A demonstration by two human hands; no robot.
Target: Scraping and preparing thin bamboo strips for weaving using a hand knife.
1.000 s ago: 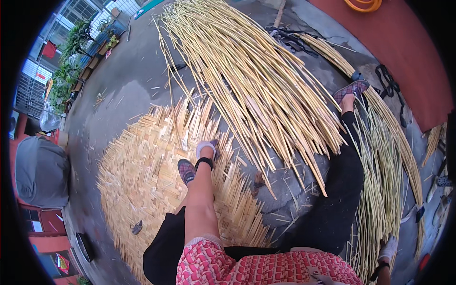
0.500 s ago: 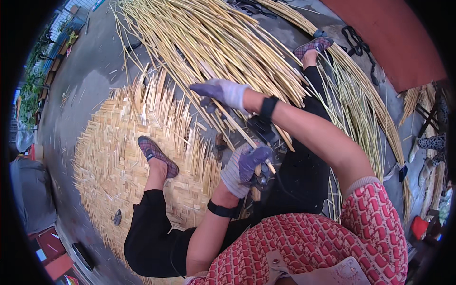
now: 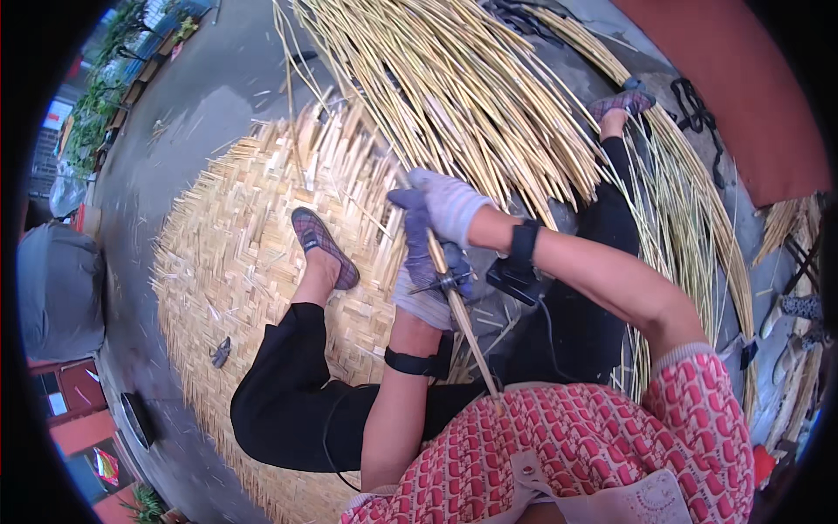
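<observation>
A long pale reed (image 3: 469,336) slants between my hands, and its near end reaches my patterned shirt. My left hand (image 3: 417,262), in a grey and purple glove, is closed around the reed. Beside its fingers a small dark cross-shaped metal tool (image 3: 447,282) sits on the reed; part of it is covered by the hand. Just beyond, my gloved right hand (image 3: 449,203) is wrapped round the same reed, close to the left. The reed's far stretch runs toward the pile and is partly blurred.
A woven mat (image 3: 253,253) with ragged edges lies on the left, under my left foot. A large pile of reeds (image 3: 436,87) spreads ahead. Thinner greenish reeds (image 3: 681,227) lie beside my right leg. A small dark object (image 3: 221,352) rests on the mat.
My right hand has come back toward my left and closed round the reed. The reed's near end has moved closer to my body, past the metal tool. The view has shifted slightly.
</observation>
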